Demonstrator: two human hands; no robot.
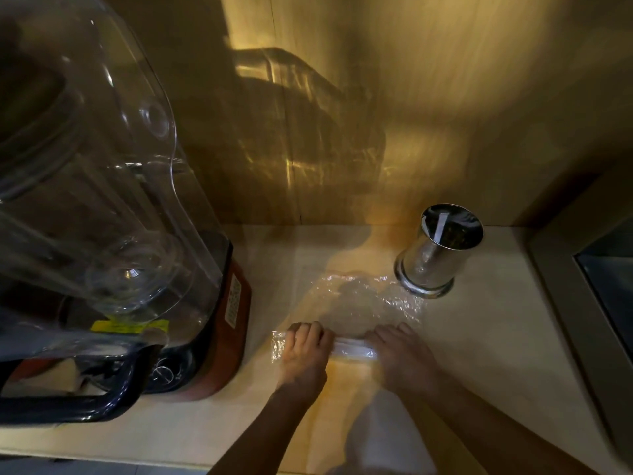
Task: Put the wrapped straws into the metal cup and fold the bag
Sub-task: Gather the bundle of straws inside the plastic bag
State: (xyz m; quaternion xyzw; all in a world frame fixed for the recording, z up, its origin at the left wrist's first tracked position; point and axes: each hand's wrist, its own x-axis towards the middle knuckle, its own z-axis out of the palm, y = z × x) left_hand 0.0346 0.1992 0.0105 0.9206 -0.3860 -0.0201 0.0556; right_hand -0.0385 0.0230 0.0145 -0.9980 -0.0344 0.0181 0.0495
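A clear plastic bag (pixel 363 299) lies flat on the pale counter, its far edge touching the foot of the metal cup (pixel 435 258). The cup stands upright at the back right, and one white wrapped straw (pixel 442 228) leans inside it. The near edge of the bag is rolled over a white bundle of wrapped straws (pixel 349 347). My left hand (pixel 305 354) presses down on the left end of that roll, fingers curled over it. On the roll's right end lies my right hand (pixel 400 354), also gripping the plastic.
A large blender (pixel 113 214) with a clear cover and red base fills the left side, close to my left hand. A wooden wall rises behind the counter. A steel sink rim (pixel 561 303) runs along the right. The counter's front edge is near the bottom.
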